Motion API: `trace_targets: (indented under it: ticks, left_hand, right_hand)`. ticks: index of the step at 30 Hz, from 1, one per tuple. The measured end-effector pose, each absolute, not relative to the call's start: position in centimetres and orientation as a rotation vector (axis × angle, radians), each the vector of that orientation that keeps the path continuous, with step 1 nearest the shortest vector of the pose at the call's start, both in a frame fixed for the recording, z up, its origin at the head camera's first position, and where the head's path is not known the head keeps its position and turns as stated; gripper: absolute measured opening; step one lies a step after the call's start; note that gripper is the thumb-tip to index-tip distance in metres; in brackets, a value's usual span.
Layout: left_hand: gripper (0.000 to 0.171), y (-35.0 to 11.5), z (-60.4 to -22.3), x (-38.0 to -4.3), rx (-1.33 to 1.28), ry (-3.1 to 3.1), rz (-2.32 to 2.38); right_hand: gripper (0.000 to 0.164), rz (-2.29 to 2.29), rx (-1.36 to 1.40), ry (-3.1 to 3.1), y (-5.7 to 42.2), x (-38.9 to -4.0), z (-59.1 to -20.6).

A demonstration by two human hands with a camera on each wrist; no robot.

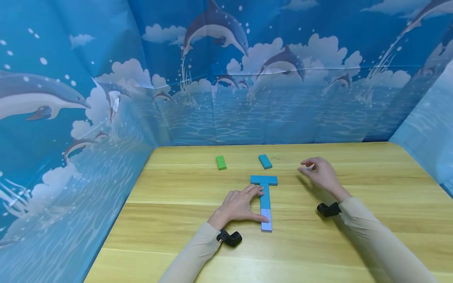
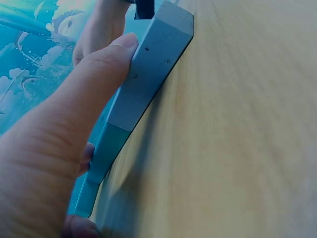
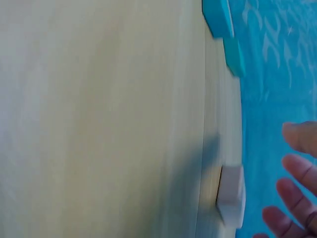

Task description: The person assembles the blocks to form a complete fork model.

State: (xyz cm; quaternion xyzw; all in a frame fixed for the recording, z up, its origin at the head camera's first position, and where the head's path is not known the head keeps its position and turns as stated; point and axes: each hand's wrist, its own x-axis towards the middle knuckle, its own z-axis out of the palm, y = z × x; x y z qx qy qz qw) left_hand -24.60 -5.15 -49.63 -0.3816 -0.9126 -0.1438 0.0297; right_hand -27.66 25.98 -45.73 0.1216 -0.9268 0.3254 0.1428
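Flat blocks lie in a T on the table: a blue block [image 1: 263, 180] crosswise at the top, another blue block [image 1: 265, 200] below it and a lavender block [image 1: 266, 214] at the foot. My left hand [image 1: 240, 204] spreads along the stem, fingertips on the blue block and thumb at the lavender one. In the left wrist view the thumb lies against the lavender block [image 2: 153, 67]. My right hand [image 1: 320, 173] hovers right of the T with loosely bent fingers and nothing in them. A pale block [image 3: 230, 196] shows near those fingers in the right wrist view.
Behind the T lie a green block [image 1: 221, 162] and a separate blue block [image 1: 265, 161]. The wooden table [image 1: 170, 188] ends at a dolphin-printed cloth [image 1: 212, 118] at the back and left. A black camera [image 1: 229, 237] sits on the left wrist, another camera [image 1: 328, 209] on the right.
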Motion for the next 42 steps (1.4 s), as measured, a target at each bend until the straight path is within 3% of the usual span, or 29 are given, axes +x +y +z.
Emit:
trace_targets:
  ticks: [11, 31, 42]
  left_hand:
    - [0.091, -5.2, -49.7, -24.7, -1.176, -2.816, -0.448]
    - [0.094, -5.2, -49.7, -24.7, -1.173, -2.820, -0.453]
    - [0.094, -5.2, -49.7, -24.7, -1.173, -2.822, -0.452]
  right_hand:
    - [0.066, 0.895, 0.161, -2.912, 27.8, -28.9, -45.5]
    - [0.081, 1.023, 0.095, -3.105, 28.8, -30.0, -45.8]
    - [0.078, 1.126, 0.041, -3.090, 28.5, -30.1, -45.7]
